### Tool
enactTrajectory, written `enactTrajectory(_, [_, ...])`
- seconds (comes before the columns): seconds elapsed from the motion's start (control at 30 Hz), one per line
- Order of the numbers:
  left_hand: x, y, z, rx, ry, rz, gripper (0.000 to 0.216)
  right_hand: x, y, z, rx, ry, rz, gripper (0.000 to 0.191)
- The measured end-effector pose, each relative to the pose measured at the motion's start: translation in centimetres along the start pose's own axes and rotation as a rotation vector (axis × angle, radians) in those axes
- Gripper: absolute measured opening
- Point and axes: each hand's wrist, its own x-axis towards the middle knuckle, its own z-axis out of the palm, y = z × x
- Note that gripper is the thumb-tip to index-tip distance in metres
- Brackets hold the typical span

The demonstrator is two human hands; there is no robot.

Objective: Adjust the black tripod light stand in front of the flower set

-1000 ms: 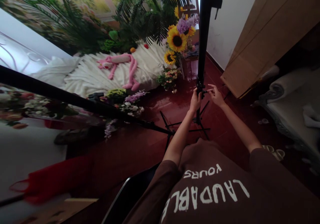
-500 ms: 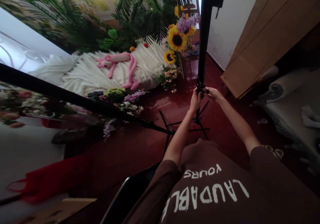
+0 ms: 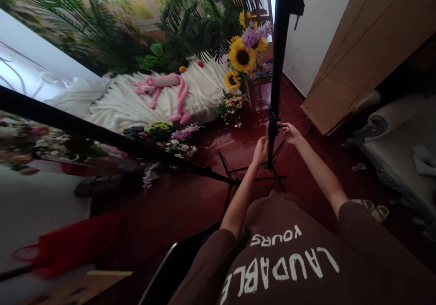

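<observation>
A black light stand (image 3: 276,64) rises in front of me, its legs spread on the dark red floor. Partway up the pole is a clamp collar (image 3: 273,114) with a small knob (image 3: 282,125) on its right side. The fingers of my right hand (image 3: 290,133) are closed on that knob. Just left of the pole and below the collar is my left hand (image 3: 260,151), off the collar, with its fingers loosely apart and nothing visible in them. A second black stand (image 3: 112,137) slants across the left side, untouched by either hand.
A pink plush toy (image 3: 166,81) lies on a white draped platform (image 3: 204,80) behind flowers. Sunflowers (image 3: 242,57) stand near the pole. Brown boards (image 3: 357,55) lean at the right beside a pale sofa (image 3: 402,132). Sandals (image 3: 379,212) and a red bag (image 3: 71,243) are nearby.
My left hand has come off the collar and dropped down and slightly left of the pole. My right hand stays at the knob, a little lower. The view has shifted slightly.
</observation>
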Motion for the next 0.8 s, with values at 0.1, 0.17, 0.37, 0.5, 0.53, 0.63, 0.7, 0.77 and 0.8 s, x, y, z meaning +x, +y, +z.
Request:
enactTrajectory(0.1, [-7.1, -4.9, -3.9, 0.143, 0.025, -0.269, 0.036, -0.3, 2.4, -2.6, -0.043, 0.076, 0.0, 0.023])
enactTrajectory(0.17, [-12.2, -7.5, -7.5, 0.19, 0.125, -0.485, 0.033, -0.6, 4.6, -4.7, -0.102, 0.105, 0.059, 0.024])
enactTrajectory(0.37, [-19.2, -8.4, -20.2, 0.19, 0.568, -0.708, 0.05, -1.4, 12.6, -8.4, -0.185, 0.186, 0.209, 0.023])
enactTrajectory(0.5, [-16.0, -5.4, -25.2, 0.175, 0.68, -0.413, 0.075, -1.6, 16.9, -7.4, -0.212, 0.165, 0.313, 0.022])
enactTrajectory(0.53, [-14.7, -4.6, -25.6, 0.169, 0.68, -0.326, 0.079, -1.6, 17.6, -6.9, -0.226, 0.15, 0.332, 0.023])
enactTrajectory(0.63, [-11.1, -2.5, -25.3, 0.193, 0.668, -0.198, 0.08, -1.6, 19.3, -4.9, -0.302, 0.111, 0.369, 0.022])
enactTrajectory(0.7, [-9.6, -1.9, -24.5, 0.213, 0.736, -0.19, 0.075, -1.5, 20.2, -3.6, -0.364, 0.074, 0.382, 0.021])
enactTrajectory(0.77, [-9.0, -1.9, -23.8, 0.24, 0.808, -0.22, 0.072, -1.3, 21.1, -2.3, -0.422, 0.021, 0.406, 0.019])
enactTrajectory(0.8, [-8.9, -2.0, -23.6, 0.255, 0.831, -0.236, 0.071, -1.1, 21.7, -1.7, -0.453, -0.007, 0.424, 0.019])
